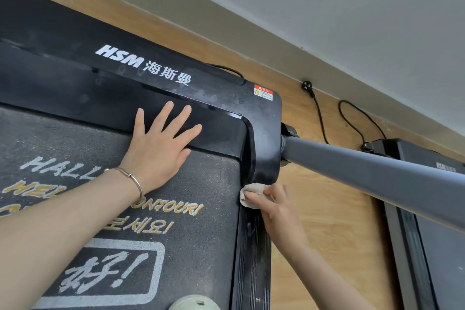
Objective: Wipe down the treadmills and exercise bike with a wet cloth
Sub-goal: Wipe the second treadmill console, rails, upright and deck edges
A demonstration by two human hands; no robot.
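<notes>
My left hand (161,148) lies flat, fingers spread, on the treadmill (176,88). My right hand (274,206) pinches the cloth (249,195) against its side rail; soft and limp, it's best bunched under fingertips.

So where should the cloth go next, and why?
Probably slide the small beige cloth, pinched in the right hand, down along the ribbed black side rail: it sits at the rail's top end, beside the glossy black motor cover, while the left hand rests flat, bracing.
</notes>
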